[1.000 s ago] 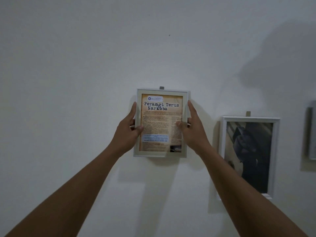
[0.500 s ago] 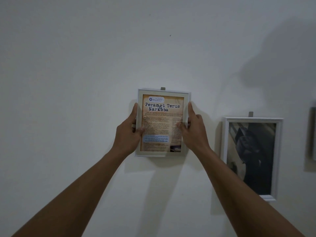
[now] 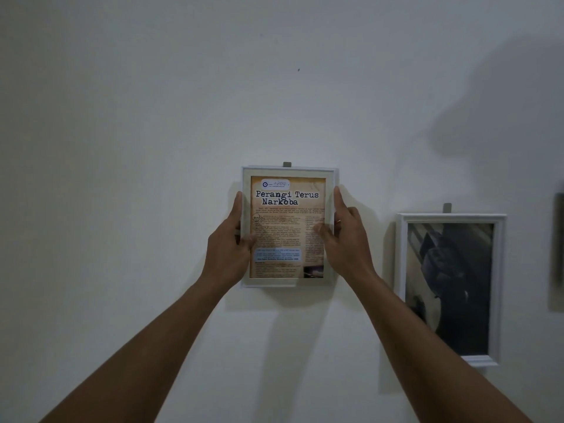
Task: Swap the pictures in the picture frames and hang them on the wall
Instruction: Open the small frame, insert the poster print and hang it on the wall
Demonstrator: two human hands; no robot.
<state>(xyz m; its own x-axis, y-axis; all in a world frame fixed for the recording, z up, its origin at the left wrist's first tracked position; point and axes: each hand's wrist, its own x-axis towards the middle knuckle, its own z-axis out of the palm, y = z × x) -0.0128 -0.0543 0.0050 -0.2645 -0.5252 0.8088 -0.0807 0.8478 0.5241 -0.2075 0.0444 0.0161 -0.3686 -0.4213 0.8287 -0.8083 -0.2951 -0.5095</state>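
A small white picture frame point(image 3: 288, 172) with a tan poster headed "Perangi Terus Narkoba" is held flat against the white wall at mid view. My left hand point(image 3: 227, 248) grips its left edge, thumb on the glass. My right hand point(image 3: 345, 239) grips the right edge, thumb on the glass as well. A grey hanger tab point(image 3: 287, 164) sticks up above the top edge. A small dark nail point(image 3: 298, 69) sits in the wall well above the frame. To the right hangs a larger white frame point(image 3: 497, 285) with a dark picture.
A third frame point(image 3: 558, 248) shows partly at the right border. The larger frame has its own grey hanger tab point(image 3: 447, 207). A broad shadow falls on the wall at upper right. Bare wall fills the left side.
The small frame has shifted slightly down and to the right against the wall, still in both hands. The grips look the same.
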